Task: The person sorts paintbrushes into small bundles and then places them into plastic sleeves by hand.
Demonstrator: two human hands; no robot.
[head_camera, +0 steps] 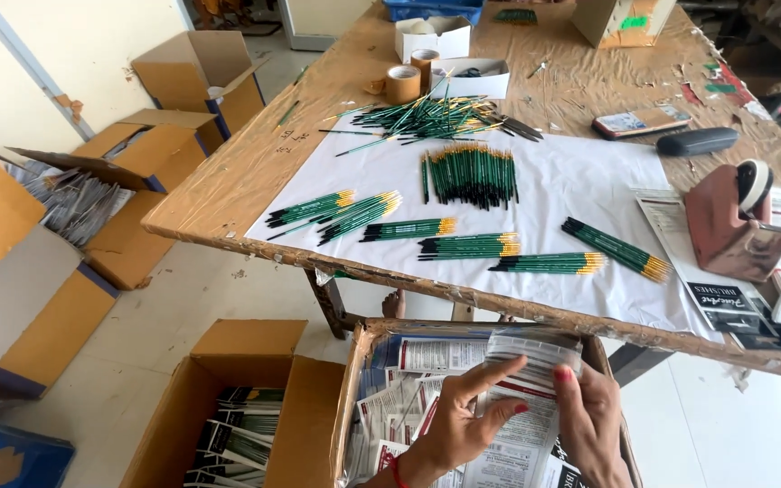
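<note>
Both my hands are low in the view, over an open cardboard box point(352, 398) full of flat printed packets. My left hand point(463, 425) grips a stack of clear packets point(531, 361) with fingers spread along its left side. My right hand point(589, 420) holds the same stack from the right, thumb on top. The stack stands upright inside the box. On the table above lie several small bundles of green-handled paintbrushes point(467, 244) on a white paper sheet point(580, 181), with a loose pile of brushes point(427, 117) farther back.
A red tape dispenser point(725, 221) stands at the table's right, with printed cards point(725, 303) near it. Brown tape rolls point(403, 83) and white boxes point(433, 36) sit at the back. Another open box point(228, 425) with packets stands left. More cartons point(151, 149) stand on the floor at left.
</note>
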